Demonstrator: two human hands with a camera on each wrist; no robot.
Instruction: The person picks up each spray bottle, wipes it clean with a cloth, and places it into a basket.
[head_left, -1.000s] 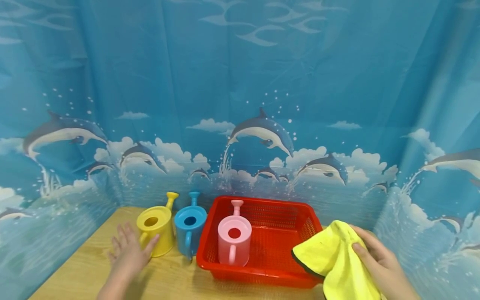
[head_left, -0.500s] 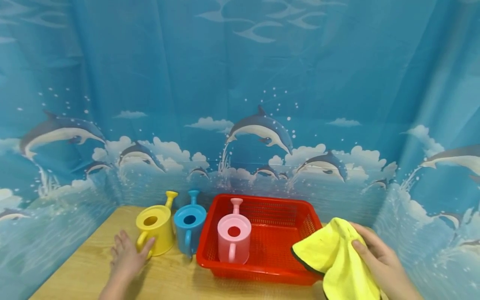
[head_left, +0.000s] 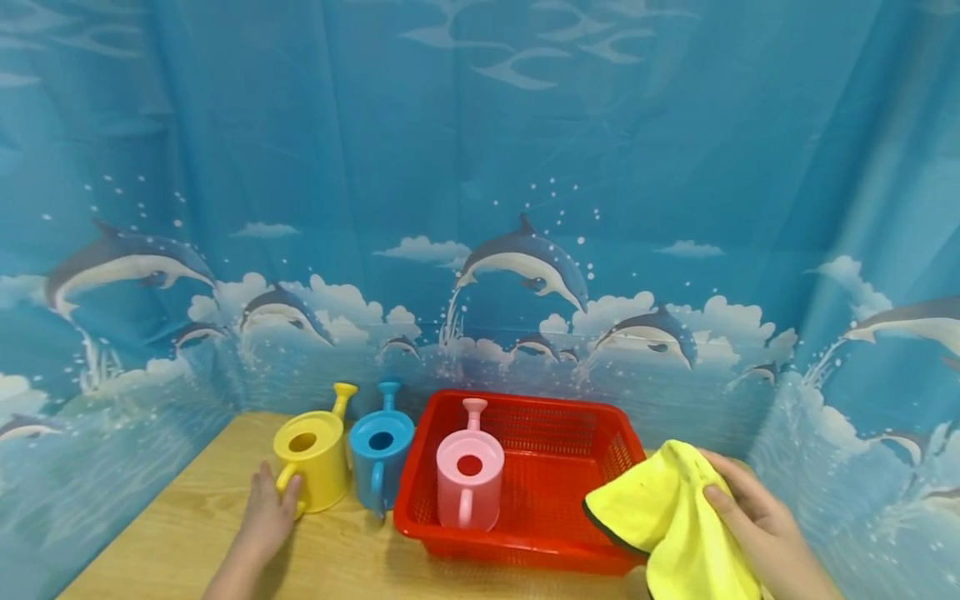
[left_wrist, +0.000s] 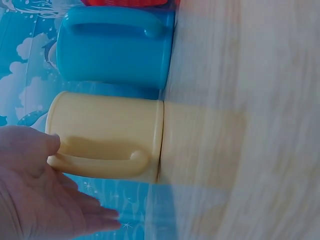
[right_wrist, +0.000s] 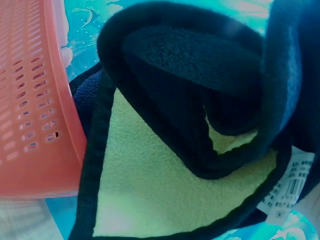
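Note:
In the head view my left hand (head_left: 267,515) is at the handle of the yellow watering can (head_left: 313,467). The left wrist view shows its thumb at the upper end of the can's handle (left_wrist: 102,166), the other fingers straight behind it. A blue watering can (head_left: 381,458) stands beside the yellow one. Inside the red basket (head_left: 517,552), at its left end, stands a pink watering can (head_left: 469,487). My right hand (head_left: 757,517) pinches a bright yellow cloth (head_left: 678,517) with dark edging, which hangs by the basket's right side. In the right wrist view the cloth's folds hide that hand.
All of this is on a wooden table (head_left: 172,533). A blue curtain (head_left: 480,167) printed with dolphins hangs behind it and along both sides. A white label (right_wrist: 290,187) shows on the cloth.
My left hand, spread to the left of the yellow watering can a second ago, has drawn back slightly, narrowed and come to its handle. The right hand and cloth stay where they were.

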